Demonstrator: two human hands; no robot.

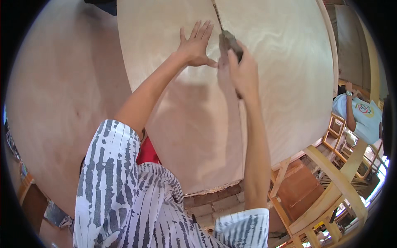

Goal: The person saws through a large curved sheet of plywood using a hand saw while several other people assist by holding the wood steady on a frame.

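Note:
My right hand [244, 72] is wrapped round a dark brown hand tool [232, 43]; its exact kind is hard to make out, since my fingers cover part of it. The tool rests at the near end of a dark narrow slit [217, 14] in a pale plywood sheet [281, 82]. A thin straight line runs from below my hand toward the sheet's near edge. To the left of the tool, my left hand [196, 47] lies flat on the plywood, fingers spread and holding nothing. The thumb points toward the tool.
Another large wooden sheet [66, 95] stands at the left. Wooden frames and curved pieces [331, 182] crowd the lower right. A person in a light shirt [362, 115] is at the far right. Brickwork [219, 202] shows below the sheet's rough near edge.

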